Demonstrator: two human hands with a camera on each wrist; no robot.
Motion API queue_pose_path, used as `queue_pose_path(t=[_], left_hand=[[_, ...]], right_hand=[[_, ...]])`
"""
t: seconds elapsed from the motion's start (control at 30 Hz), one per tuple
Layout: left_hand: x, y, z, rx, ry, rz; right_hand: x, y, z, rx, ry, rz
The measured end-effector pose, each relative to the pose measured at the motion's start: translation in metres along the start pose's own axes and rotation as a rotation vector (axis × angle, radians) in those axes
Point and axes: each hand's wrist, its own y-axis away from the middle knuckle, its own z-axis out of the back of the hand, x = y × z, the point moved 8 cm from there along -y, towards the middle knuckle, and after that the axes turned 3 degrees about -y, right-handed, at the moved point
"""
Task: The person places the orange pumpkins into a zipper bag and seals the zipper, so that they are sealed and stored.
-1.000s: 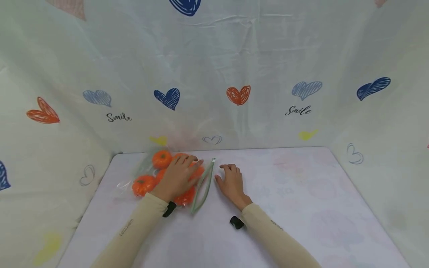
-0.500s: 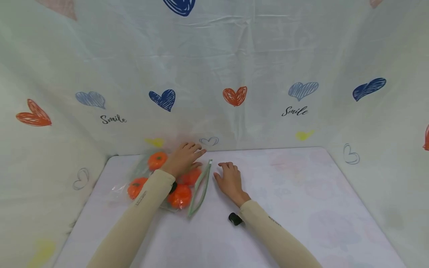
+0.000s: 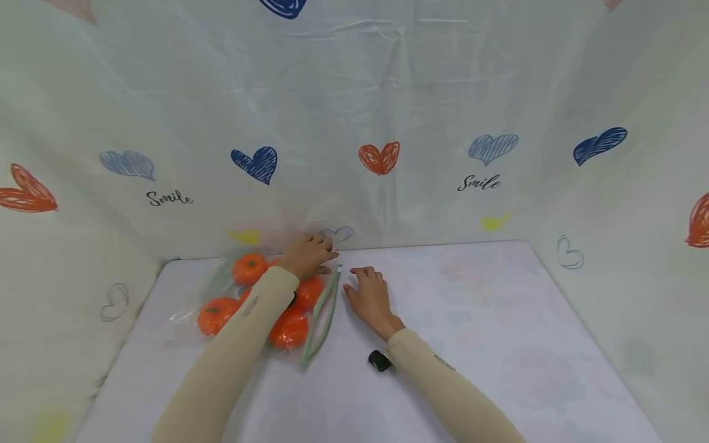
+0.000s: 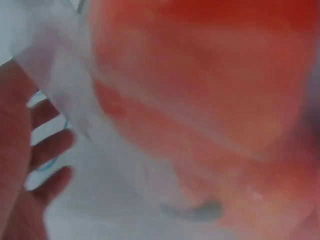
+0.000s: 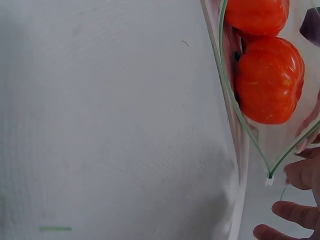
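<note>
A clear zip bag (image 3: 218,280) with a green-edged opening lies on the table's left half. Several ribbed, orange-red pumpkin-like fruits (image 3: 289,329) are inside it. My left hand (image 3: 307,255) is over the bag's far edge, its fingers loosely bent; in the left wrist view that hand (image 4: 20,150) has its fingers spread beside the plastic, and contact is hard to judge. My right hand (image 3: 370,298) rests on the table just right of the green zip edge (image 3: 324,326), holding nothing. In the right wrist view, the parted zip strips meet at a white end (image 5: 269,181) near the right hand (image 5: 300,200).
A white table (image 3: 471,344) spreads out under both arms. Behind it hangs a white cloth (image 3: 432,92) printed with hearts and the word "Smile". A black wrist-worn device (image 3: 379,360) sits by the right sleeve.
My left hand has moved from over the middle of the bag to its far edge. My right hand keeps its place beside the bag's opening. The head view has turned slightly right.
</note>
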Motion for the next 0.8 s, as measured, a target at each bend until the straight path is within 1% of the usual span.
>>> queue_pose_path(t=[0.07, 0.13, 0.23, 0.33, 0.4, 0.47, 0.53, 0.67, 0.8], left_hand=[[0.000, -0.003, -0.009, 0.071, 0.068, 0.026], [0.001, -0.006, -0.017, 0.123, 0.127, 0.053], [0.001, -0.009, -0.026, 0.180, 0.217, 0.089], [0.002, -0.011, -0.031, 0.208, 0.291, 0.110], [0.002, -0.012, -0.033, 0.219, 0.329, 0.122], [0.003, -0.014, -0.033, 0.214, 0.345, 0.127], [0.003, -0.017, -0.032, 0.203, 0.351, 0.132], [0.004, -0.022, -0.027, 0.156, 0.321, 0.128], [0.006, -0.021, -0.024, 0.145, 0.351, 0.128]], right_hand=[[0.000, 0.000, 0.000, 0.001, 0.006, 0.001], [0.000, 0.000, 0.000, -0.001, 0.010, 0.004], [-0.002, 0.000, -0.001, 0.005, 0.016, 0.000], [-0.003, -0.001, -0.002, 0.016, 0.008, -0.008], [-0.002, -0.001, -0.004, 0.026, -0.006, -0.012], [-0.001, -0.002, -0.004, 0.031, -0.018, -0.011], [0.000, -0.003, -0.005, 0.034, -0.024, -0.009], [0.003, -0.005, -0.007, 0.041, -0.032, -0.001], [0.004, -0.008, -0.010, 0.065, -0.079, -0.011]])
